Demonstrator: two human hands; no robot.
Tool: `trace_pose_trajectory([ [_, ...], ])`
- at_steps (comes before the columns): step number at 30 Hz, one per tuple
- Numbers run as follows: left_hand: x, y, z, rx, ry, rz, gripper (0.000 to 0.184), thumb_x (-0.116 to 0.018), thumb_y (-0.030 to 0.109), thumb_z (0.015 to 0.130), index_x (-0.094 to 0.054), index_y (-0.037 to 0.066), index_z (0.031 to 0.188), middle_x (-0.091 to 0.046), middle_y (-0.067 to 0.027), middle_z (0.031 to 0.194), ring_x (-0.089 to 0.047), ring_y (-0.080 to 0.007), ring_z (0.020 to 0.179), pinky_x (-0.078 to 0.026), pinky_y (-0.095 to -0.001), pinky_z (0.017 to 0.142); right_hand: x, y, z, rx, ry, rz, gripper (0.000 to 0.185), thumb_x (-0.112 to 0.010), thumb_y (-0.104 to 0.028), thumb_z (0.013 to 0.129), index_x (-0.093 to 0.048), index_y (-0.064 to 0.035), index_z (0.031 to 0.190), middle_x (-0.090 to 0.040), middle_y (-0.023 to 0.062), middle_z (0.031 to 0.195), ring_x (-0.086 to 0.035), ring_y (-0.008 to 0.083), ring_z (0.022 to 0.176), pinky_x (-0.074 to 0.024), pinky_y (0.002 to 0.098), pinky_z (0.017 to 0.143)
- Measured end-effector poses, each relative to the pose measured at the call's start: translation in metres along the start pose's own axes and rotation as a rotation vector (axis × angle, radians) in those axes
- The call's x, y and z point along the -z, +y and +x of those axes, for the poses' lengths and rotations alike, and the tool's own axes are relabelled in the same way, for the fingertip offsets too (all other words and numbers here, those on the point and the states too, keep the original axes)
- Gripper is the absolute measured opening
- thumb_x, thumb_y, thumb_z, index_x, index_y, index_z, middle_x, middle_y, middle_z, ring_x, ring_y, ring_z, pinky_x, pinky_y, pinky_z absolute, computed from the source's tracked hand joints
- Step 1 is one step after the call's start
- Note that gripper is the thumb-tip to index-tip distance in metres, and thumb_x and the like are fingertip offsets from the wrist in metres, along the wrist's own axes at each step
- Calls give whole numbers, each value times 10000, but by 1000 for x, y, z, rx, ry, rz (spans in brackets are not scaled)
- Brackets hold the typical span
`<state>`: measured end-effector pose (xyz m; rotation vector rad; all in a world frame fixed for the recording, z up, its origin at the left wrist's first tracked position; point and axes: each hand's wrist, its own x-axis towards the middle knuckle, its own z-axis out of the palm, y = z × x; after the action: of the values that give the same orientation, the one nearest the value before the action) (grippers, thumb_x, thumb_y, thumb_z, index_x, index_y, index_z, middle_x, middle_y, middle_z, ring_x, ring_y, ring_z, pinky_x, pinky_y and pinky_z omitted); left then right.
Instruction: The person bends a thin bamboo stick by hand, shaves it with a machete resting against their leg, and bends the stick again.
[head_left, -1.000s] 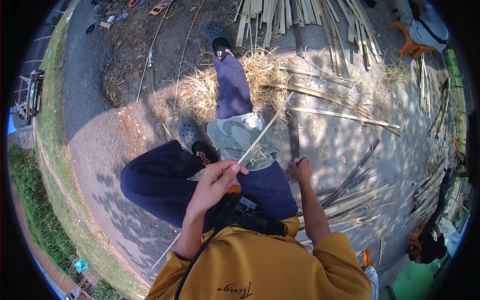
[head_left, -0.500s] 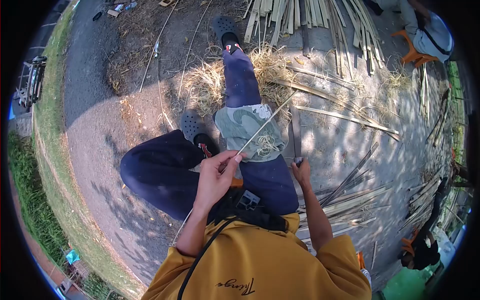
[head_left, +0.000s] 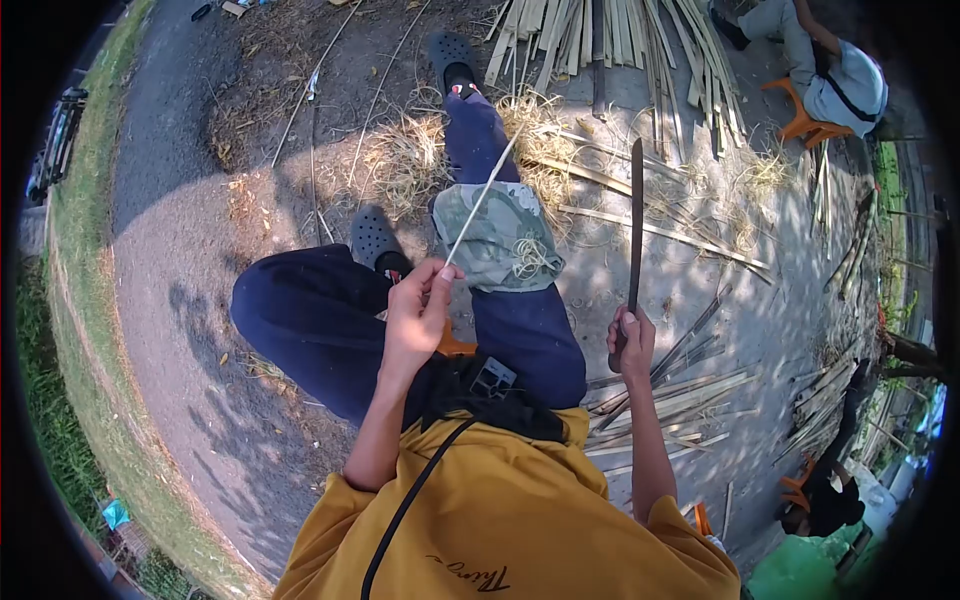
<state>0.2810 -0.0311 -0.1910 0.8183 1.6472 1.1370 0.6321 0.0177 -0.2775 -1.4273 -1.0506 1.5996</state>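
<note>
My left hand [head_left: 415, 312] pinches the near end of a thin bamboo strip [head_left: 480, 205], which slants up and away over my outstretched leg. In my right hand [head_left: 633, 345] is the handle of a long dark knife [head_left: 637, 220], its blade pointing up and forward, apart from the strip. A camouflage cloth [head_left: 470, 260] lies across my leg beneath the strip. On the cloth rests a small tangle of pale shavings [head_left: 532, 258].
Curly shavings [head_left: 405, 165] heap around my outstretched leg. Split bamboo lengths [head_left: 625, 35] fan out at the far side, and more strips [head_left: 690, 400] lie at my right. A person [head_left: 845, 85] sits on an orange stool [head_left: 800, 122]; another person [head_left: 835, 505] is at lower right.
My right hand has lifted the knife from beside my leg, and its blade now points upward. My left hand has turned the strip to a steeper angle.
</note>
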Motion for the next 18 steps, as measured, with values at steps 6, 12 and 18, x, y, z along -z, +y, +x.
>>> trace_pose_trajectory([
  [6,4,-5,13,2,25,131,250,-540,176,1104,-702,3,1025,-393,90,653,-337,-12,598,-258,-245,530,-6,-36,-29,-6,-327,-235,446,-635,-440,966,-591,2,934,-541,14,665,-505,87,542,-407,250,500],
  [12,2,-21,13,47,-52,48,250,-554,159,1078,-718,-14,1002,-480,39,646,-425,-42,614,-338,-259,554,7,-40,-38,32,-479,-547,305,-662,-297,900,-625,0,953,-543,75,624,-535,165,529,-426,319,534],
  [18,0,-11,7,43,-38,58,246,-551,153,1079,-714,-14,1001,-454,54,639,-403,-34,606,-320,-260,537,27,-37,-37,80,-427,-757,250,-678,-224,899,-624,-6,1006,-543,87,625,-517,192,537,-431,334,561],
])
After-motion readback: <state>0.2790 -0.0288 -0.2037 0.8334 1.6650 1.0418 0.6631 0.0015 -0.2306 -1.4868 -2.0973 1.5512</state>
